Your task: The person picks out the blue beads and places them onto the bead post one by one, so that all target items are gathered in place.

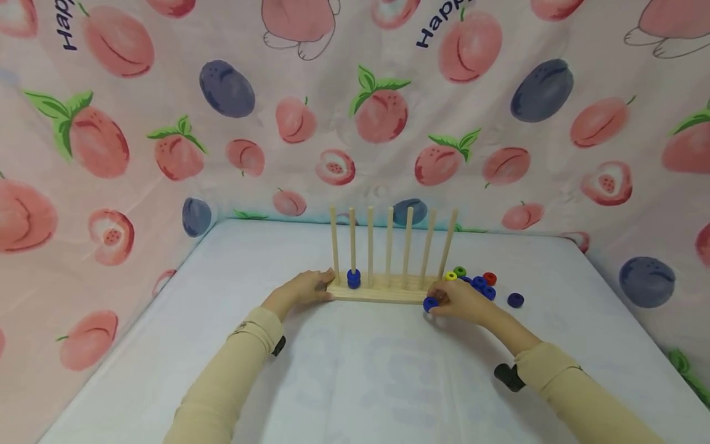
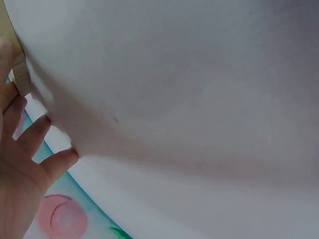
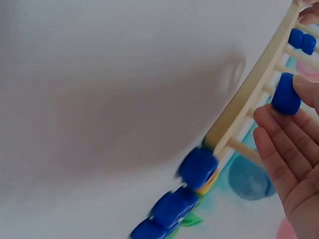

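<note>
Rack [image 1: 379,296] on the white table [image 1: 388,376], two blue beads [image 1: 354,279] sitting on its second peg [image 1: 352,240] from left; left hand [image 1: 305,287] grips that end, right hand [image 1: 460,301] pinches another blue bead [image 1: 429,304] near the right end!

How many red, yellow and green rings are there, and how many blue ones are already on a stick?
Red ring: 1
Yellow ring: 1
Green ring: 1
Blue rings on a stick: 2
Total: 5
</note>
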A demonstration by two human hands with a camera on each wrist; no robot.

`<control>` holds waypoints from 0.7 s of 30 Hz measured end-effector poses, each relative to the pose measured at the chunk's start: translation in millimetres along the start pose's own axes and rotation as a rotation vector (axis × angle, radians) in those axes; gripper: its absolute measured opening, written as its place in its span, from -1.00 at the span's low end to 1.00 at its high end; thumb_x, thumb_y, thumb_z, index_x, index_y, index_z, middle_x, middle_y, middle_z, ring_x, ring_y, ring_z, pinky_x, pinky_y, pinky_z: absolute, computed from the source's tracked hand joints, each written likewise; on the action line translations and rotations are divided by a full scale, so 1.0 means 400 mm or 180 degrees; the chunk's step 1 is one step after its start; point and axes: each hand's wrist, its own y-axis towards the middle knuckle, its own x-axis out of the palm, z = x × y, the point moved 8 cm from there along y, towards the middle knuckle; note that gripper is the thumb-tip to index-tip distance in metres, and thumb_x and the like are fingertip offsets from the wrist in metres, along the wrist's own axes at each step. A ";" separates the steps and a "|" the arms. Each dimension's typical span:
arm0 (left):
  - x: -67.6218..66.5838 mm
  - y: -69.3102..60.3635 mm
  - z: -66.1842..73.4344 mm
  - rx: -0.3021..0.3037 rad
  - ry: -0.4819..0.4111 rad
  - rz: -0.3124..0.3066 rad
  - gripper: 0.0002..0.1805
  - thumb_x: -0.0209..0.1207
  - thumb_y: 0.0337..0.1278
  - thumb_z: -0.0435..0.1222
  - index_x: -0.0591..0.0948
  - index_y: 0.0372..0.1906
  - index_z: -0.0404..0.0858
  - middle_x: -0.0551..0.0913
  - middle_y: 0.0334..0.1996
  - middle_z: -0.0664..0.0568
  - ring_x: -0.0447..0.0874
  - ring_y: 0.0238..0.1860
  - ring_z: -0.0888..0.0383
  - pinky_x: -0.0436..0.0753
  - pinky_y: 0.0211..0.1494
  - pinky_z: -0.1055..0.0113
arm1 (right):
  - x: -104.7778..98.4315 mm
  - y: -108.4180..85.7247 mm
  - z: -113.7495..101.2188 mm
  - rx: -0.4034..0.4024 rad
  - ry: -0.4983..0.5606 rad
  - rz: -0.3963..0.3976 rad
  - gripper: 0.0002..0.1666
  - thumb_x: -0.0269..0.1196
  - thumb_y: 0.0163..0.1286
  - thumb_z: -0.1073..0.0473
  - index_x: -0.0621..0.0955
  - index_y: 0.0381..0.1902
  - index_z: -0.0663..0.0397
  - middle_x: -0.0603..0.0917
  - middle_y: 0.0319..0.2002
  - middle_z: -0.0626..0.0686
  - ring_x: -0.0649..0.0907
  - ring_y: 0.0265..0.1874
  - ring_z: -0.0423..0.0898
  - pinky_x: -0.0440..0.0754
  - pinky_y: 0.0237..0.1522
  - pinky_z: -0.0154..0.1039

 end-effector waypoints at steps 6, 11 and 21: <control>-0.002 -0.009 -0.002 0.0021 0.0060 -0.0029 -0.30 0.18 0.20 -0.13 0.25 0.36 -0.34 0.25 0.35 -0.25 0.30 0.31 -0.27 0.30 0.39 -0.03 | 0.014 0.025 -0.057 -0.0214 -0.0009 -0.0004 -0.75 0.39 0.11 0.28 0.63 -0.25 0.26 0.72 -0.33 0.10 0.66 -0.38 -0.15 0.70 -0.29 -0.29; -0.008 -0.012 -0.008 0.0000 0.0007 0.0007 -0.31 0.16 0.23 -0.16 0.22 0.37 -0.34 0.21 0.37 -0.25 0.22 0.34 -0.31 0.23 0.42 -0.06 | 0.011 0.045 -0.107 -0.0291 0.0024 0.0062 -0.71 0.37 0.14 0.24 0.62 -0.18 0.24 0.72 -0.28 0.08 0.68 -0.30 -0.11 0.70 -0.20 -0.24; 0.001 -0.007 -0.003 0.0100 -0.0062 0.0039 -0.32 0.15 0.24 -0.16 0.22 0.37 -0.36 0.21 0.36 -0.26 0.23 0.33 -0.31 0.24 0.42 -0.05 | -0.017 0.081 -0.211 -0.0541 0.0085 0.0329 -0.62 0.34 0.20 0.20 0.61 -0.04 0.25 0.73 -0.20 0.11 0.71 -0.23 -0.05 0.70 -0.13 -0.22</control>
